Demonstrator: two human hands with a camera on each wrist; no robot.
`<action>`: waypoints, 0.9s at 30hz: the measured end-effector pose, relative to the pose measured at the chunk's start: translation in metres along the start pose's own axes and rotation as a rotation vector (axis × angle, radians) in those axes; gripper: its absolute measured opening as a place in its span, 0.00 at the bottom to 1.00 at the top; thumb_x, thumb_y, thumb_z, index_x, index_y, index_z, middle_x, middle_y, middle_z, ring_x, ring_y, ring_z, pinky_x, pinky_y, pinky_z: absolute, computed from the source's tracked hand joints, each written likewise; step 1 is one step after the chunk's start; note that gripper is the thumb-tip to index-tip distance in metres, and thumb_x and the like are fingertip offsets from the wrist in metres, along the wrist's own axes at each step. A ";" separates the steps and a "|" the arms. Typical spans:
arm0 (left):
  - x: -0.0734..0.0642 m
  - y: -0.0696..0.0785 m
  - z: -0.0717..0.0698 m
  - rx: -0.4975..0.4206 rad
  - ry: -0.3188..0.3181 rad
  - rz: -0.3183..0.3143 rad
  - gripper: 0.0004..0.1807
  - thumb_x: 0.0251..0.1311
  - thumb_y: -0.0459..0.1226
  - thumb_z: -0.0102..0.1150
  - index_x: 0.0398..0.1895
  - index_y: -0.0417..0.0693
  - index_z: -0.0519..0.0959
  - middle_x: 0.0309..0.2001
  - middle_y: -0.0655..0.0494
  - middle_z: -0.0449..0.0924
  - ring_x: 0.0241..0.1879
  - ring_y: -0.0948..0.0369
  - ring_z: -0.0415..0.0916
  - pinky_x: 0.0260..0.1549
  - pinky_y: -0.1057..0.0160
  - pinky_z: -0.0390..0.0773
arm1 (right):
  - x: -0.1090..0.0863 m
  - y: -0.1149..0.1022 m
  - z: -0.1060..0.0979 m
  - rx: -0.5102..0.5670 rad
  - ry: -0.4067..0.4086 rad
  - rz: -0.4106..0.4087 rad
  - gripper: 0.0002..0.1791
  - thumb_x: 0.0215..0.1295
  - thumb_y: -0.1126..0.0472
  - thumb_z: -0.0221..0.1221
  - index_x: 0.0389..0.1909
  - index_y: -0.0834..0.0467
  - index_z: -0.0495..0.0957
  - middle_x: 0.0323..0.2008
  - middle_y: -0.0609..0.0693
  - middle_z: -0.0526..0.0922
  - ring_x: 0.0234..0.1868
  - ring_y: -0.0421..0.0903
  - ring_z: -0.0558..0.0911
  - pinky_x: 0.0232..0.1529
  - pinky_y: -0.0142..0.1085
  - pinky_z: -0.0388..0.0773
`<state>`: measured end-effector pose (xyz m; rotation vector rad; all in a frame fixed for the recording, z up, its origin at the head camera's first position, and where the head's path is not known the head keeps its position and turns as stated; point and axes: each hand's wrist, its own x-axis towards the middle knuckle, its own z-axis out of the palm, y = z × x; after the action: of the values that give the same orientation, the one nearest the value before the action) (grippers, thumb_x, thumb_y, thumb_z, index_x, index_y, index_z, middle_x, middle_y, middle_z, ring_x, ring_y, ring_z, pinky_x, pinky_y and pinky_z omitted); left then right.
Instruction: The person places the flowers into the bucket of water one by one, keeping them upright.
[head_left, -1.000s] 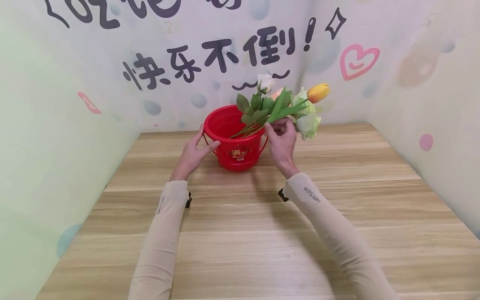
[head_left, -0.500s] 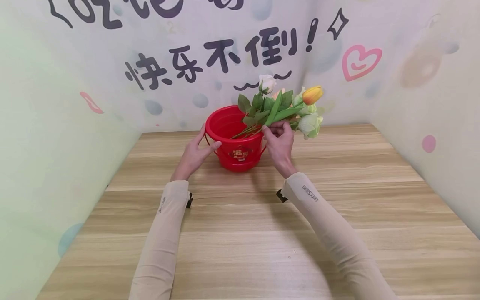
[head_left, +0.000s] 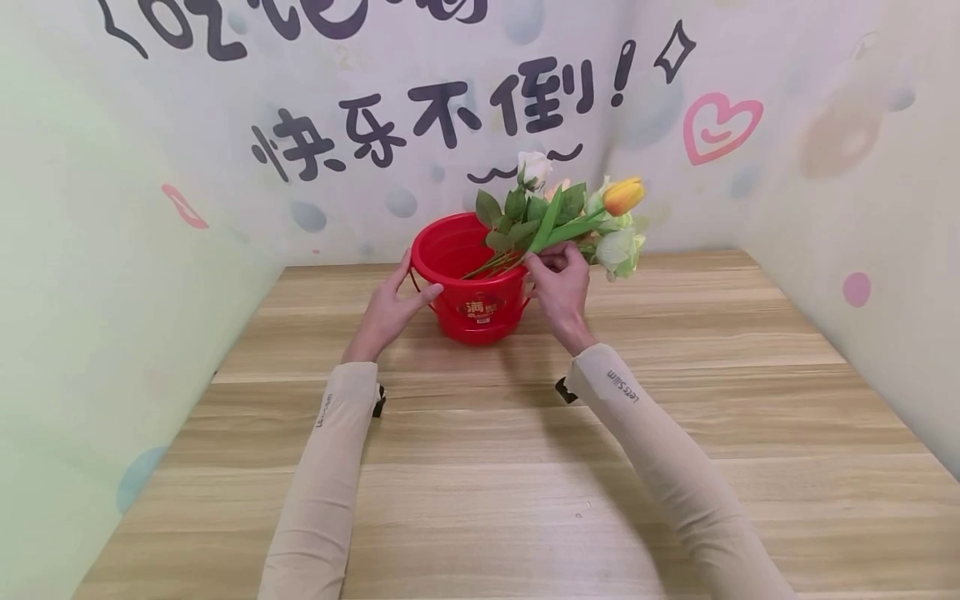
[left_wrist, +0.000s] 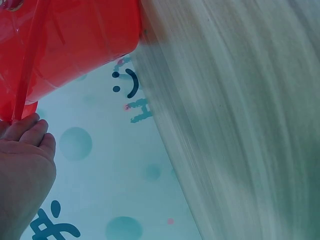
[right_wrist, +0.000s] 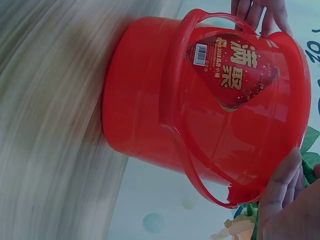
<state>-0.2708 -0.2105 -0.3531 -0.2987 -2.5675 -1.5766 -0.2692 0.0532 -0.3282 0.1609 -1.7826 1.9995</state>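
Observation:
A red plastic bucket [head_left: 480, 321] with a handle stands upright at the back of the table. At its left side my left hand [head_left: 385, 310] holds the rim, thumb toward the front and fingers along the outer wall. Above the right rim my right hand [head_left: 561, 287] pinches the stem of a yellow-orange tulip [head_left: 624, 197] between thumb and fingers. The tulip leans right, its green leaves lying over other flowers. A white rose [head_left: 534, 168] and pale green roses [head_left: 618, 250] rest in the bucket, their stems slanting inside. A peach flower [right_wrist: 241, 227] shows in the right wrist view.
The bucket stands on a wood-grain table [head_left: 480, 467], close to the printed backdrop [head_left: 360, 208] behind it. Fabric walls also enclose the left and right sides. A gold-lettered label [right_wrist: 232, 70] faces the front of the bucket.
The tulip's head has shifted slightly left and down, and my right hand has edged left toward the rim. My left hand stays on the bucket.

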 end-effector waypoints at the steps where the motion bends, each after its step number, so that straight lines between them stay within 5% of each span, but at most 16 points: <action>1: 0.000 0.000 0.000 -0.001 0.000 0.000 0.50 0.64 0.62 0.64 0.84 0.69 0.49 0.81 0.58 0.54 0.79 0.53 0.51 0.67 0.40 0.68 | 0.000 0.000 0.000 -0.001 -0.001 0.000 0.06 0.66 0.70 0.62 0.38 0.60 0.74 0.30 0.49 0.83 0.23 0.38 0.81 0.19 0.29 0.79; 12: -0.001 0.000 0.000 -0.004 0.005 -0.017 0.53 0.61 0.64 0.65 0.84 0.69 0.49 0.81 0.59 0.53 0.79 0.53 0.51 0.66 0.40 0.69 | 0.001 0.000 -0.002 0.016 -0.004 0.004 0.03 0.71 0.66 0.61 0.38 0.60 0.76 0.31 0.51 0.85 0.30 0.58 0.86 0.20 0.30 0.80; 20: -0.001 0.000 0.000 -0.002 0.002 -0.002 0.52 0.63 0.63 0.65 0.84 0.68 0.49 0.81 0.59 0.53 0.79 0.54 0.51 0.68 0.40 0.67 | -0.001 -0.001 0.000 0.027 0.013 0.000 0.07 0.72 0.66 0.61 0.42 0.68 0.79 0.34 0.57 0.85 0.25 0.39 0.83 0.20 0.28 0.78; 27: -0.001 0.000 0.000 -0.002 0.000 0.003 0.50 0.64 0.62 0.64 0.84 0.68 0.49 0.81 0.59 0.53 0.79 0.54 0.50 0.68 0.39 0.66 | -0.001 -0.001 0.002 0.074 0.014 -0.035 0.10 0.72 0.68 0.62 0.43 0.74 0.80 0.43 0.75 0.84 0.27 0.40 0.85 0.20 0.27 0.78</action>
<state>-0.2694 -0.2105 -0.3529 -0.3019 -2.5646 -1.5781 -0.2687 0.0510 -0.3274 0.1995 -1.6863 2.0378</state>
